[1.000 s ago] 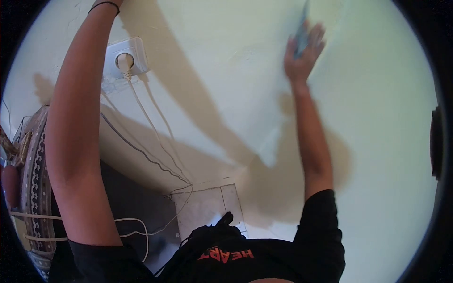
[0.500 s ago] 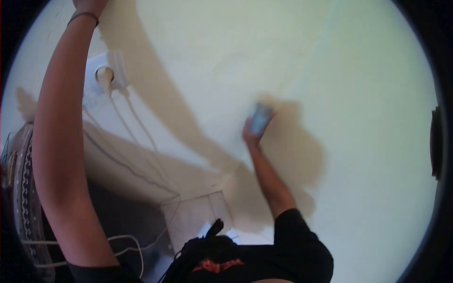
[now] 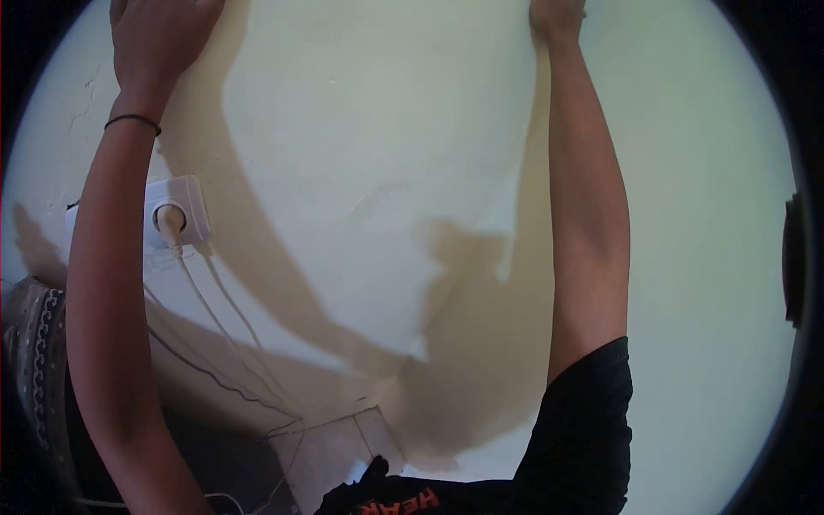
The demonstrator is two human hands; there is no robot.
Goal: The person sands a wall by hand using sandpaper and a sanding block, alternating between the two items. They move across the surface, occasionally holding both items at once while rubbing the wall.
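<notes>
My left hand [image 3: 163,39] is raised at the top left, close to the pale wall [image 3: 360,137], with a thin dark band on its wrist. Its fingertips run past the upper edge, so what it may hold is out of sight. My right hand [image 3: 558,17] is up at the top edge, by the wall on the right. Most of its fingers lie beyond the picture, and no object shows in it. Both arms are stretched upward and cast shadows on the wall.
Behind my left forearm a white wall socket [image 3: 193,206] holds a plug [image 3: 170,223] with a cord hanging from it. Lower left stands a dark patterned piece with wavy trim [image 3: 41,343]. Tiled floor [image 3: 330,451] shows at the corner; a dark object [image 3: 794,262] sits at the right edge.
My right hand, which held a small blurred blue-grey block against the wall, has swept up and right to the top edge. The wall socket and my left hand sit lower in view.
</notes>
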